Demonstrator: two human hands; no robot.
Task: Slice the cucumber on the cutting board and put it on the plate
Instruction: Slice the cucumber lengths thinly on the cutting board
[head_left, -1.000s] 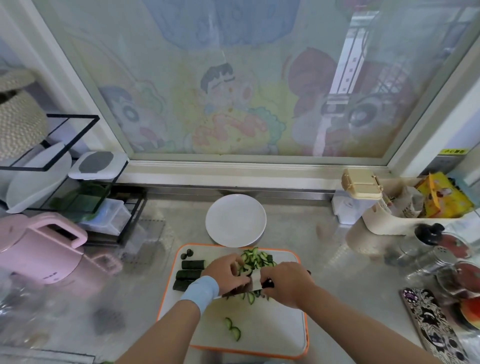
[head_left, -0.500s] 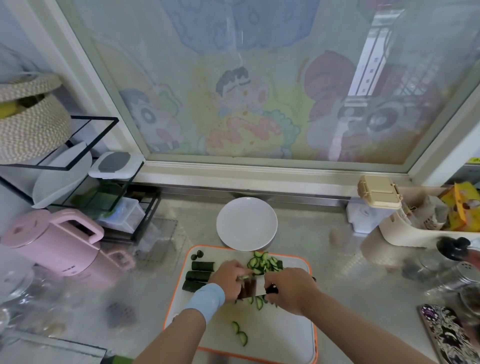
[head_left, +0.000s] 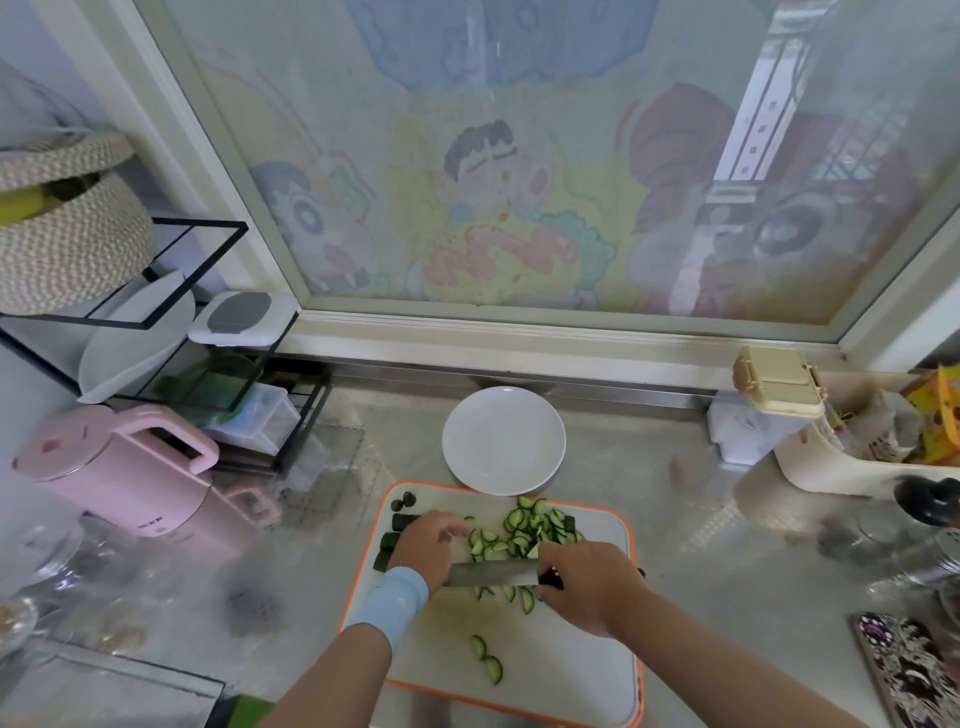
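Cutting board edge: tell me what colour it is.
Orange, framing the white cutting board; the head view shows it best.

I see a steel counter (head_left: 675, 545) with a dull, patterned sheen, a matt white plastic cutting board (head_left: 571, 665) edged in orange, a smooth glossy white plate (head_left: 503, 447), a knife (head_left: 493, 573) with a grey metal blade, a satin pink plastic kettle (head_left: 119, 493) and a rough woven basket (head_left: 67, 244).

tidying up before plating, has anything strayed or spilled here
Two or three stray cucumber slices lie alone near the front of the cutting board, apart from the main pile beyond the knife. They sit on the board, not off it. The plate holds no slices.
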